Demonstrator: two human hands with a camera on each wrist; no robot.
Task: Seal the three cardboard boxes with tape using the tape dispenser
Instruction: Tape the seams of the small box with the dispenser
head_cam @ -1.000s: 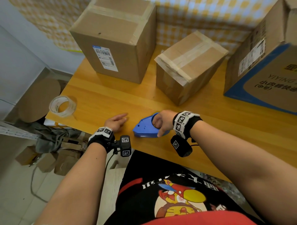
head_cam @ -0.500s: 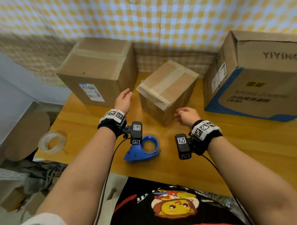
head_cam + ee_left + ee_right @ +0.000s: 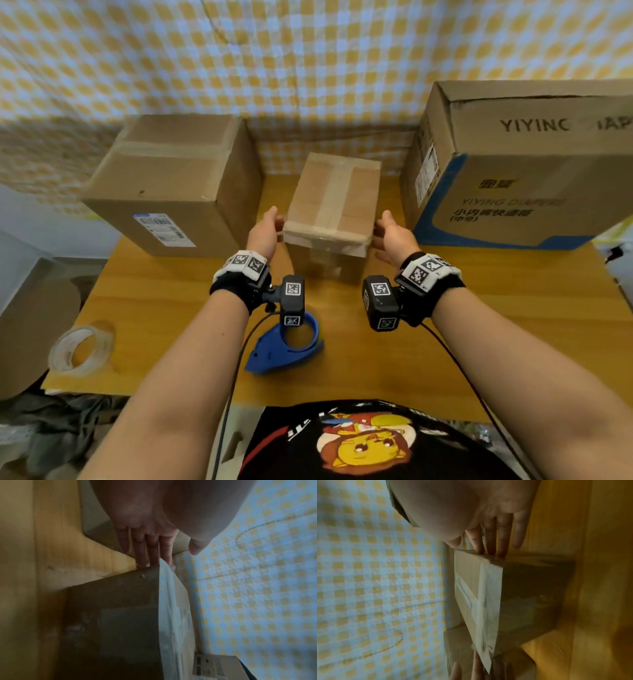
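We steady the small taped box (image 3: 334,209) mid-surface (image 3: 513,308), left hand (image 3: 263,233) and right hand (image 3: 392,236) flat-fingered against its sides; next, probably fetch the blue tape dispenser (image 3: 284,353) near the front edge.

Three cardboard boxes stand on the wooden surface (image 3: 513,308): one large plain box (image 3: 164,192) at far left, one small taped box (image 3: 334,202) in the middle, and one large printed box (image 3: 527,164) at far right. One blue tape dispenser (image 3: 284,349) lies near the front edge. One roll of clear tape (image 3: 80,349) sits at the near left corner. Two hands are in view, the left hand (image 3: 263,233) and the right hand (image 3: 394,234), one at each side of the small box.
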